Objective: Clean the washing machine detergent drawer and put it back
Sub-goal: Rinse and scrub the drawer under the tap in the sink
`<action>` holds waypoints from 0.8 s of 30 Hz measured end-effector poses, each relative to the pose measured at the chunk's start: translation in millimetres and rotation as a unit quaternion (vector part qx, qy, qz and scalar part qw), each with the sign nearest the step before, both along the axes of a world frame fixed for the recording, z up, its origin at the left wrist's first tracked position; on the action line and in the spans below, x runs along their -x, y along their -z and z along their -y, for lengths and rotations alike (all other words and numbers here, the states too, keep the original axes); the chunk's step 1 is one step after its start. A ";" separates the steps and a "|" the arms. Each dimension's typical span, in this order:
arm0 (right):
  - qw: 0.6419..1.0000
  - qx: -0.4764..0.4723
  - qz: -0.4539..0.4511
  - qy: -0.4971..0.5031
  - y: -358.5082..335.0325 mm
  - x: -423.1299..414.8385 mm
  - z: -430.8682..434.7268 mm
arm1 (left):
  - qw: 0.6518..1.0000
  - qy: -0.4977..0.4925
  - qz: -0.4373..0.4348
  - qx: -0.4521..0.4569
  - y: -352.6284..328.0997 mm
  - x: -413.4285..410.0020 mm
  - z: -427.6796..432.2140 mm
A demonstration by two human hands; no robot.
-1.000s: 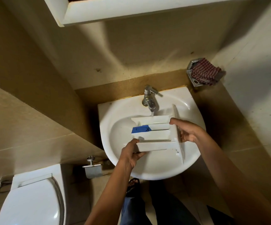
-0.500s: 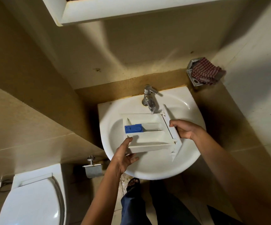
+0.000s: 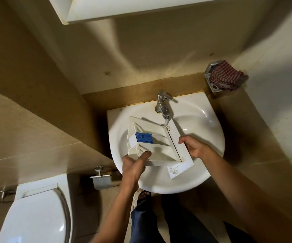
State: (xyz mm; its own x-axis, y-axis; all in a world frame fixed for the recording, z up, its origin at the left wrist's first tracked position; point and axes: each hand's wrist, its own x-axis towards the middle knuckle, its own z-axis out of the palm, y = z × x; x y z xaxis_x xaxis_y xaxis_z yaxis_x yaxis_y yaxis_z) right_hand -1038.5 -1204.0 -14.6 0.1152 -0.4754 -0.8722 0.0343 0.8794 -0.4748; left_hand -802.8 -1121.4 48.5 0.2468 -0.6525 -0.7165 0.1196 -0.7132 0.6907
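Holding detergent drawer [image 3: 159, 149] over the sink [image 3: 204, 118] bowl: my left grip [image 3: 134, 165] clamped on its near corner, right grip [image 3: 192, 146] curled round its front panel. Blue insert [image 3: 144, 137] faces up. Beyond, tap [image 3: 162, 104] runs onto drawer's far edge.

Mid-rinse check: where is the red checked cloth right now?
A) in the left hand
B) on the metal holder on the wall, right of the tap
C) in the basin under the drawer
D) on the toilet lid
B: the checked cloth sits on the metal holder right of the tap, while the left hand and right hand both hold the detergent drawer.
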 end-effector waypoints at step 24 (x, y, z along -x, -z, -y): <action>0.998 0.023 0.012 -0.057 7.8 -6.3 -0.9 | 0.990 0.134 0.038 0.007 -28.0 -16.4 6.1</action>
